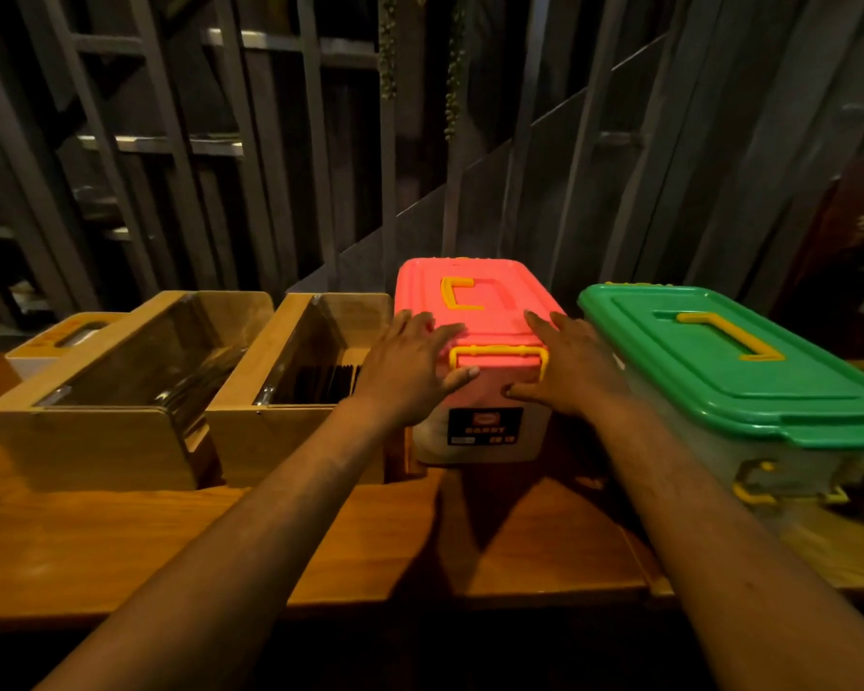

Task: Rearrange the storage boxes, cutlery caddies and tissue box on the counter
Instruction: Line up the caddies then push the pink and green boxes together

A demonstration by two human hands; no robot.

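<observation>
Dim room, grey metal railings and a staircase behind a long orange-brown wooden counter (121,531).

Far left, set back: white tissue box with a yellow-printed top (56,341), partly hidden by the first caddy. Next, just beside it: large light wooden cutlery caddy with a clear angled lid (121,386), dark cutlery dimly visible inside. Immediately right, touching or nearly so: second wooden cutlery caddy of the same build (300,376), dark ridged contents inside.

Then clear plastic storage box with a pink lid and yellow handle and latch (480,351), upright on the counter, dark label on its near end. Left hand (410,371) laid flat on the lid's left near corner, fingers spread, thumb curled over the front edge beside the yellow latch. Right hand (564,366) likewise open and flat on the right near corner, thumb down on the front face. Neither closed into a grip.

Far right, near but apart: larger clear plastic storage box with a green lid and yellow handle (729,371), angled slightly.
</observation>
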